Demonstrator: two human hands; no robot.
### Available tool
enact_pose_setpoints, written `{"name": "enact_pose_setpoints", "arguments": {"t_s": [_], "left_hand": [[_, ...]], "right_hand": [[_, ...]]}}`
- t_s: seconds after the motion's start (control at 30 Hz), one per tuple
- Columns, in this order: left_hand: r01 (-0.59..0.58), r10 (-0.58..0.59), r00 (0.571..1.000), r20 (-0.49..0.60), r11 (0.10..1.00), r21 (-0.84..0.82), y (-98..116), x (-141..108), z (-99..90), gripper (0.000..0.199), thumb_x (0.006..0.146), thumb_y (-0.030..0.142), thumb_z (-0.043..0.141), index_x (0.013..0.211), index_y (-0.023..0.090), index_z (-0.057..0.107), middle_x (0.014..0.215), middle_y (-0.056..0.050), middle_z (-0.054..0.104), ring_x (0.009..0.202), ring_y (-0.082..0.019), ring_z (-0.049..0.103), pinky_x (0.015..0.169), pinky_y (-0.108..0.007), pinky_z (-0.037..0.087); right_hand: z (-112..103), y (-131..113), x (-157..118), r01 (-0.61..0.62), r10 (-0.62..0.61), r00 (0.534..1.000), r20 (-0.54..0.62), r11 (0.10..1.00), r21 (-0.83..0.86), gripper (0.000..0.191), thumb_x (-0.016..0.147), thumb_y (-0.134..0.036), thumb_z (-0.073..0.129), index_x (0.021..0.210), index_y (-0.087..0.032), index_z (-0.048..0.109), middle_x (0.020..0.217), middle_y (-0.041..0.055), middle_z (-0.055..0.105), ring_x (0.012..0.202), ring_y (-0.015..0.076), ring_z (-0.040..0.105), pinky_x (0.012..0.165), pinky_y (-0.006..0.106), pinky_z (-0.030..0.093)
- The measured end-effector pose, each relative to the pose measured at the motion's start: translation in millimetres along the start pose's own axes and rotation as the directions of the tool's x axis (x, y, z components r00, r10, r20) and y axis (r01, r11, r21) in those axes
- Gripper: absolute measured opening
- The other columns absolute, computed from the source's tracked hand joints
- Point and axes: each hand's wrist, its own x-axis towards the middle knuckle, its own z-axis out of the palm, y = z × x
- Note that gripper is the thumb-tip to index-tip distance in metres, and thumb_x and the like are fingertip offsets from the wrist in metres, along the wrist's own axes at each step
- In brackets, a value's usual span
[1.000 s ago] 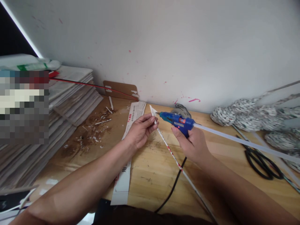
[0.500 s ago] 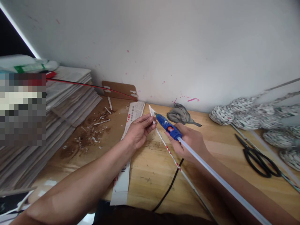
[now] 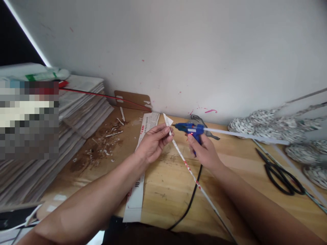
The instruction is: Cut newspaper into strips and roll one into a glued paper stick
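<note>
My left hand [image 3: 156, 142] pinches a thin rolled paper strip [image 3: 187, 165] near its top, where a flat white triangular end [image 3: 167, 120] sticks out. The rolled part, white with red marks, slants down to the right. In my right hand [image 3: 204, 149] is a blue glue gun [image 3: 190, 129], its nozzle pointing left and close to the paper end. A long translucent glue stick [image 3: 230, 132] runs out of its back, and a black cord [image 3: 190, 200] hangs below. Flat newspaper strips [image 3: 135, 197] lie under my left wrist.
Stacked newspapers [image 3: 87, 112] stand at the left, beside paper scraps [image 3: 113, 133]. A grey cloth [image 3: 214, 136] lies behind the glue gun. Black scissors [image 3: 282, 178] and braided paper coils [image 3: 265, 124] are at the right. A brown board [image 3: 133, 100] leans on the wall.
The glue gun has turned from slanting down-right to nearly level, its stick swinging up to the right. My left hand still holds the strip; more of the flat end shows. The view has shifted slightly.
</note>
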Motion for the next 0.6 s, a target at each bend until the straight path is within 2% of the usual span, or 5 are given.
{"name": "enact_pose_setpoints", "arguments": {"t_s": [0.13,0.27,0.37,0.5,0.6], "left_hand": [[0.031,-0.031,0.999,0.010,0.998,-0.045,6,-14,7.5,0.007,0.078,0.004,0.072,0.080,0.011,0.071,0.075,-0.003,0.071,0.064,-0.008,0.068,0.060,-0.013,0.058],[0.088,-0.084,0.993,0.086,0.995,-0.045,16,-54,16.4,0.006,0.080,0.007,0.071,0.084,0.011,0.072,0.077,-0.003,0.071,0.065,-0.009,0.069,0.062,-0.015,0.059],[0.107,-0.105,0.987,0.125,0.994,-0.010,25,-94,18.8,0.010,0.079,0.010,0.074,0.089,0.010,0.072,0.080,-0.004,0.071,0.067,-0.010,0.069,0.062,-0.016,0.059],[0.062,-0.063,0.993,0.102,0.998,0.014,31,-138,10.1,0.009,0.079,0.012,0.076,0.086,0.010,0.072,0.079,-0.005,0.070,0.067,-0.010,0.067,0.060,-0.015,0.058],[0.063,-0.064,0.997,0.047,0.998,0.024,28,-157,-2.2,0.011,0.078,0.015,0.078,0.087,0.011,0.072,0.079,-0.005,0.070,0.068,-0.009,0.067,0.060,-0.015,0.057]], "right_hand": [[12,-7,1,-0.239,0.207,0.971,0.121,0.877,0.417,0.041,0.079,-0.055,0.070,0.099,-0.024,0.054,0.060,-0.0076,0.050,0.043,0.0083,0.044,0.037,0.019,0.024],[25,-31,-5,-0.388,0.260,0.921,0.291,0.680,0.622,0.043,0.074,-0.053,0.077,0.099,-0.024,0.057,0.070,-0.0040,0.061,0.056,0.0108,0.057,0.043,0.019,0.041],[47,-53,-17,-0.539,0.252,0.826,0.504,0.614,0.577,0.031,0.076,-0.047,0.076,0.088,-0.023,0.061,0.059,-0.0055,0.055,0.048,0.0090,0.051,0.046,0.021,0.046],[91,-69,-35,-0.587,0.244,0.742,0.625,0.687,0.429,0.029,0.069,-0.039,0.080,0.071,-0.022,0.056,0.050,-0.0071,0.045,0.039,0.0074,0.040,0.035,0.019,0.035],[124,-67,-41,-0.573,0.250,0.714,0.653,0.745,0.341,0.034,0.073,-0.051,0.074,0.074,-0.021,0.057,0.058,-0.0020,0.054,0.046,0.0109,0.051,0.038,0.022,0.042]]}}
